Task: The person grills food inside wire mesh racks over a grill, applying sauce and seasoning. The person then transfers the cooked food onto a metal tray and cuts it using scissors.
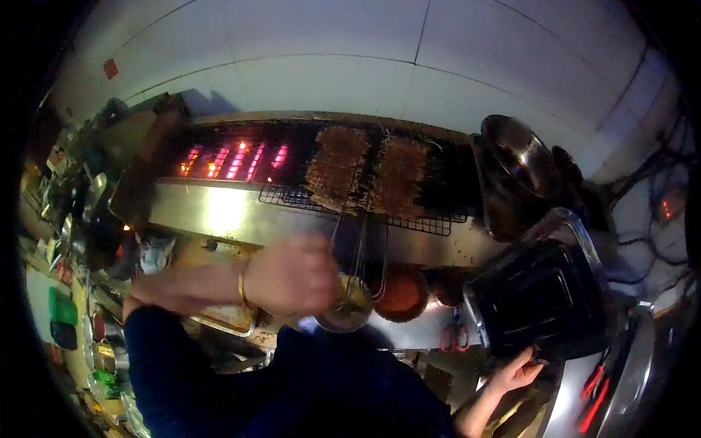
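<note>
My left hand (292,276), with a gold bracelet at the wrist, is closed and blurred in front of the grill. What it holds, if anything, is hidden. Beside it a bowl of yellowish liquid (349,312) has a thin utensil standing in it. Two wire grill baskets of browned food (338,166) (399,175) lie on the grill, their long handles pointing toward me. Lower right, my right hand (517,371) has its fingers curled at the near rim of a black tray (504,303), apparently gripping it.
Glowing heating bars (235,160) line the grill's left part. Next to the bowl is a container of red seasoning (401,293). Red-handled scissors (454,336) lie on the counter. A metal bowl (518,157) stands at the back right, near cables (650,248) along the wall.
</note>
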`<control>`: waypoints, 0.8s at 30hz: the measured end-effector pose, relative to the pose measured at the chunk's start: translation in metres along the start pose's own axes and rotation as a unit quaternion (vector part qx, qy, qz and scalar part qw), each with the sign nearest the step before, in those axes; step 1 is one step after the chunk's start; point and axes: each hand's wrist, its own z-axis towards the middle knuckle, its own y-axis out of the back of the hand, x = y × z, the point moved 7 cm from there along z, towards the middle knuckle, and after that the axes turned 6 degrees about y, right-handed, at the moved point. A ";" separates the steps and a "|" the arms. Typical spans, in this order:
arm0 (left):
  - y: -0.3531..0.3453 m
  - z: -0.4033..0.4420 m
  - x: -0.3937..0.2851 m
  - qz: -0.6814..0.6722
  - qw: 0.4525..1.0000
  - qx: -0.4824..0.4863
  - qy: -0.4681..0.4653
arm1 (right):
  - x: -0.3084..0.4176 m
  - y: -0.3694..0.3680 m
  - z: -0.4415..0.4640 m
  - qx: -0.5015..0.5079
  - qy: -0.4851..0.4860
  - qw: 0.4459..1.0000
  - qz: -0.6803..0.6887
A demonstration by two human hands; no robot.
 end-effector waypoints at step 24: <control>0.104 0.139 0.310 -0.367 0.864 -0.133 0.319 | 0.208 -0.461 0.104 0.456 0.566 0.674 -0.135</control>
